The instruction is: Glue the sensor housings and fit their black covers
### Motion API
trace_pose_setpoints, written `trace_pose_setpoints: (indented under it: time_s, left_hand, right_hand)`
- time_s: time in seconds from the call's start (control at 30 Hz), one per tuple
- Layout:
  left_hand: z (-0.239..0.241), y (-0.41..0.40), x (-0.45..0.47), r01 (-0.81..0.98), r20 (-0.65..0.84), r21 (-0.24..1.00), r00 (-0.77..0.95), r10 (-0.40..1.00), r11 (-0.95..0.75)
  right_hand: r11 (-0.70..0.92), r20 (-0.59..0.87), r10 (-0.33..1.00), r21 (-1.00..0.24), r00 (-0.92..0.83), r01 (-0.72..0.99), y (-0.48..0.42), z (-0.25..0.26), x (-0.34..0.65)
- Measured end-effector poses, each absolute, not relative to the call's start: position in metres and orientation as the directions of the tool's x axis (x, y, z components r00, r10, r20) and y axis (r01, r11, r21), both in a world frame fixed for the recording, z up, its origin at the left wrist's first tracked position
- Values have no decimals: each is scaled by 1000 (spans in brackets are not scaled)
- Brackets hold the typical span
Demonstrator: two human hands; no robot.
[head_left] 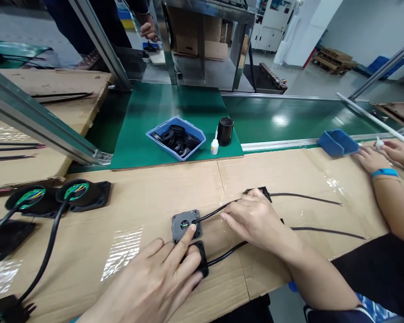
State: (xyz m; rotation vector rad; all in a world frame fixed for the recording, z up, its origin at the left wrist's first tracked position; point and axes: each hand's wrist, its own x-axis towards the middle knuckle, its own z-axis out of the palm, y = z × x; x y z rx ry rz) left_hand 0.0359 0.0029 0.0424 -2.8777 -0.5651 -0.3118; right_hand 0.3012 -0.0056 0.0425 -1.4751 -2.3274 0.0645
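A dark grey square cover [180, 224] lies on the cardboard, coloured wires showing in its central hole. The stretched index finger of my left hand [168, 269] presses where a black cable [210, 215] meets this cover. My other left fingers bend over a second black square cover [202, 258], partly hidden beneath them. Farther right, my right hand [256, 217] has its fingers closed around the black cable; the exact grip is hidden. Just beyond its fingertips is a black square part [264, 193], mostly covered by the hand. Another black cable [227, 255] runs under my right wrist.
Black round housings [84, 195] with green boards and thick cables lie left. Ahead are a blue bin [197, 130] of black rings, a small white bottle [214, 147] and a black cylinder [226, 131]. Another person's hands [373, 159] work beside a blue tray [338, 142].
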Motion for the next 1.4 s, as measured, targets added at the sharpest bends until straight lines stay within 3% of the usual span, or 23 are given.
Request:
trace_pose_setpoints:
  time_s: [0.13, 0.63, 1.07, 1.4]
  left_hand:
    - [47, 2, 35, 395, 221, -95, 904, 367, -914]
    - [52, 1, 30, 361, 4, -110, 932, 362, -926]
    - [52, 3, 34, 372, 67, -98, 928, 366, -923]
    - [51, 5, 31, 342, 13, -103, 939, 342, -934]
  right_hand:
    - [461, 320, 866, -213, -384, 862, -7, 44, 301]
    - [539, 362, 818, -209, -447, 816, -11, 44, 294]
    - [506, 303, 850, -247, -430, 826, -9, 40, 297]
    - [502, 318, 855, -312, -409, 807, -7, 41, 300]
